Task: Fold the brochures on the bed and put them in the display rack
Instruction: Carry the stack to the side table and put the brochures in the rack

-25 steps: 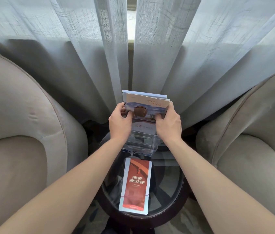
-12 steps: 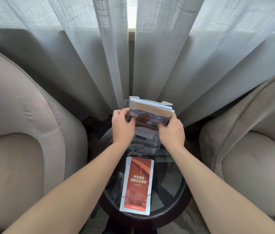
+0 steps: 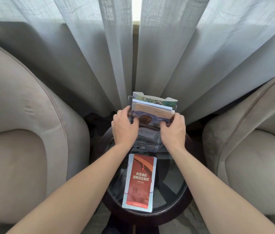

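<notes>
Your left hand (image 3: 124, 128) and right hand (image 3: 174, 129) are both pinching the folded brochures (image 3: 152, 112), one at each side, and holding them in the clear display rack (image 3: 147, 141). The rack is standing on the round glass table (image 3: 172, 188). A red brochure (image 3: 140, 179) is lying flat near you.

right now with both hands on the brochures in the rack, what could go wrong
The clear rack looks light and sits at the far edge of the glass table; pushing the brochure stack with left hand and right hand could tip it. The red brochure near the front edge could slide off.
</notes>
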{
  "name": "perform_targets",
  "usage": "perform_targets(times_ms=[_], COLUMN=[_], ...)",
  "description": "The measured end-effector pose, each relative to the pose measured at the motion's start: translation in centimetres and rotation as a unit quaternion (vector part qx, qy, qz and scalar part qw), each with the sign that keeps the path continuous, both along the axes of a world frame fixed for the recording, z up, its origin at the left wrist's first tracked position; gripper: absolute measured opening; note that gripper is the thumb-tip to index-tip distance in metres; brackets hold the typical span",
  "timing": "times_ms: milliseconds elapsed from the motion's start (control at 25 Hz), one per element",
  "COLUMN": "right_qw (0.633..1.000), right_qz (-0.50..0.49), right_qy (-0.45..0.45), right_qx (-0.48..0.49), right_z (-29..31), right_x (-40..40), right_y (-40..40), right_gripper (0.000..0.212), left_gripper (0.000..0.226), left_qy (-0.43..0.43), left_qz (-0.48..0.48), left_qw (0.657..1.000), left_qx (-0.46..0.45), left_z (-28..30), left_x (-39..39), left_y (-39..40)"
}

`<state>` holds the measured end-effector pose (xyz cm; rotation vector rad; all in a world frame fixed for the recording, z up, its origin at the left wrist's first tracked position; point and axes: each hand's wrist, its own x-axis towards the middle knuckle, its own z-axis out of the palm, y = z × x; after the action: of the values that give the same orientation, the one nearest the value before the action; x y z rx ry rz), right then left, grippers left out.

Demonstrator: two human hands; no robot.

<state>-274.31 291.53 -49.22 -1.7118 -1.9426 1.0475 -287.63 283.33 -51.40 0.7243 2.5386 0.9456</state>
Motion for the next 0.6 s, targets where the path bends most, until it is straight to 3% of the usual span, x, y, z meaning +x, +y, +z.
perform_targets(times_ms=[160,280,600], right_qw=[0.998,0.998,0.996], right_qz=[-0.048,-0.036,-0.039], right_qy=[0.048,0.041,0.066], right_qx=[0.012,0.033,0.039], right_z=[0.5,0.6,0.6], right_x=[0.1,0.1,0.8], right_y=[-0.6,-1.4,-2.3], right_gripper=[0.026,0.03,0.055], left_gripper=[0.047,0.057,0.067], left_qy=[-0.082,-0.128,-0.146], left_qz=[-0.015,-0.015,-0.021], left_qw=[0.994,0.989,0.987], left_qx=[0.075,0.073,0.068], left_z=[0.5,0.9,1.7], left_x=[1.4,2.8,3.6], left_y=[-0.4,-0.1,-0.9])
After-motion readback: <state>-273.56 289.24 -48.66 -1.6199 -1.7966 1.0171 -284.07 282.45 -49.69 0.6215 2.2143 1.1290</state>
